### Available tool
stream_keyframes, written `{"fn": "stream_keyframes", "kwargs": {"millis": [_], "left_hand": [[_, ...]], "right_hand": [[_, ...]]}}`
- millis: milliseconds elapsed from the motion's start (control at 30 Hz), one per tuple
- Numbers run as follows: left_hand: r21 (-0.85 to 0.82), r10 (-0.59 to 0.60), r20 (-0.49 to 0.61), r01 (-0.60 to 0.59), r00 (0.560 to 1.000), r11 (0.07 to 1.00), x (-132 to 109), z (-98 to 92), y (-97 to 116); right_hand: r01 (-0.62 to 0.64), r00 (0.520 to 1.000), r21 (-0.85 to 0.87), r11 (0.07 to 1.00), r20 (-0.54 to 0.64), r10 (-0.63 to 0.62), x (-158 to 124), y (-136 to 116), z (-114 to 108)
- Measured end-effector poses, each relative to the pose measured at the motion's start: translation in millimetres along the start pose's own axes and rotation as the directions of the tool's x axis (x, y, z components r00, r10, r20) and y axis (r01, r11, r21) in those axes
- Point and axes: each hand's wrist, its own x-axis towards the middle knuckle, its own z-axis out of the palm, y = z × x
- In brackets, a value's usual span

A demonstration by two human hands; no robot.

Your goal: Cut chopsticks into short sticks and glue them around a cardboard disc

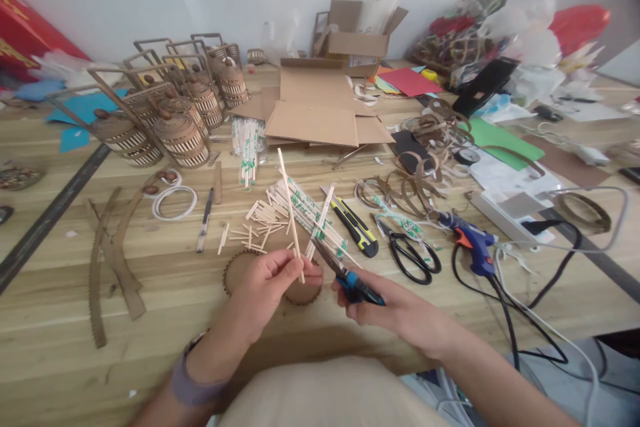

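My left hand (pixel 270 283) is closed in a pinch on a long thin wooden stick (pixel 289 203) that points up and away from me. My right hand (pixel 395 310) is closed on blue-handled cutters (pixel 345 273), whose jaws sit next to the stick's lower end. Both hands hover over a round toothed cardboard disc (pixel 240 267) on the wooden table (pixel 50 320). Just beyond lie a pile of short cut stick pieces (pixel 255 223) and several paper-wrapped chopsticks (pixel 310 210).
A yellow-black utility knife (pixel 356 225), black scissors (pixel 413 255) and a blue glue gun (pixel 473 240) with its cables lie to the right. Woven cardboard lanterns (pixel 170 120) stand at back left, flat cardboard boxes (pixel 315 107) behind. Curved cardboard strips (pixel 107 253) lie left.
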Motion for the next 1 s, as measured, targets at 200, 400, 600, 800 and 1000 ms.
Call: {"fn": "stream_keyframes", "kwargs": {"millis": [200, 400, 600, 800, 1000], "left_hand": [[-0.073, -0.136, 0.116, 0.145, 0.984, 0.987, -3, 1.3, -5], [-0.08, -0.168, 0.242, 0.192, 0.955, 0.978, -5, 3.9, -6], [-0.096, -0.171, 0.313, 0.211, 0.934, 0.973, -5, 6.5, -7], [-0.09, -0.182, 0.334, 0.223, 0.925, 0.971, -5, 6.3, -8], [-0.06, -0.196, 0.334, 0.228, 0.922, 0.972, -5, 5.4, -9]], "right_hand": [[-0.012, 0.997, -0.194, 0.981, 0.076, 0.027, -1, -3, -13], [-0.09, 0.98, -0.101, 0.991, 0.171, 0.107, 3, -8, -15], [-0.154, 0.963, -0.004, 0.988, 0.221, 0.151, 6, -17, -14], [-0.13, 0.961, -0.041, 0.991, 0.239, 0.136, 8, -18, -17], [-0.112, 0.953, -0.096, 0.989, 0.27, 0.134, 11, -17, -18]]}}
